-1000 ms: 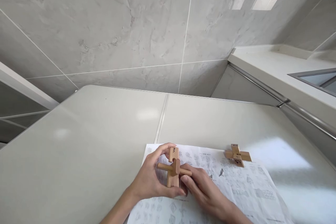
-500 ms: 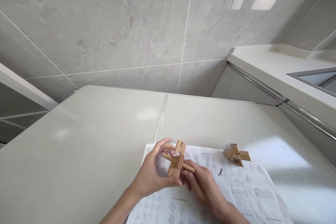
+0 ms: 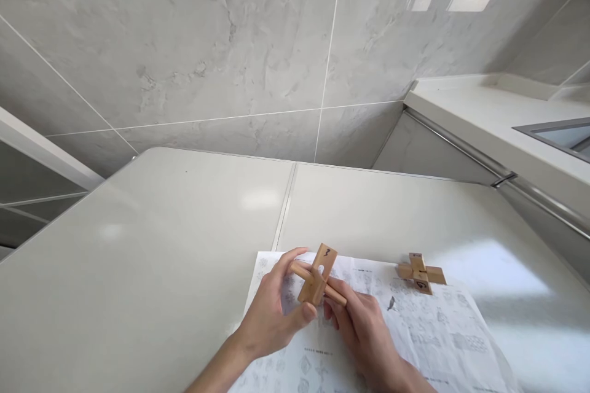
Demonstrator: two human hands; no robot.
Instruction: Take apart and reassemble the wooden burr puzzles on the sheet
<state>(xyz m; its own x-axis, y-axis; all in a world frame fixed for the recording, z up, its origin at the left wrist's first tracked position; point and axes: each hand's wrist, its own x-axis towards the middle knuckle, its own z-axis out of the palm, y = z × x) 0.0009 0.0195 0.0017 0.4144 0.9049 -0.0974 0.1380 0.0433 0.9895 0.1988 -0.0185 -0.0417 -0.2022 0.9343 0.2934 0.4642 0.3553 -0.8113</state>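
Note:
A wooden cross-shaped puzzle (image 3: pixel 319 275) is held tilted above a printed instruction sheet (image 3: pixel 415 331). My left hand (image 3: pixel 271 316) grips it from the left, thumb under its lower end and fingers curled behind. My right hand (image 3: pixel 364 328) pinches the thin crossbar from the right. A second wooden cross puzzle (image 3: pixel 420 272) lies flat on the sheet's far right corner, apart from both hands.
The sheet lies on a glossy pale table (image 3: pixel 175 245) with a seam down its middle, set against a grey tiled wall. A white counter (image 3: pixel 483 116) with a metal rail and a sink rim stands to the right.
Both hands have turned the puzzle, so its upright block now leans to the right. The puzzle has risen slightly. The second puzzle has not moved.

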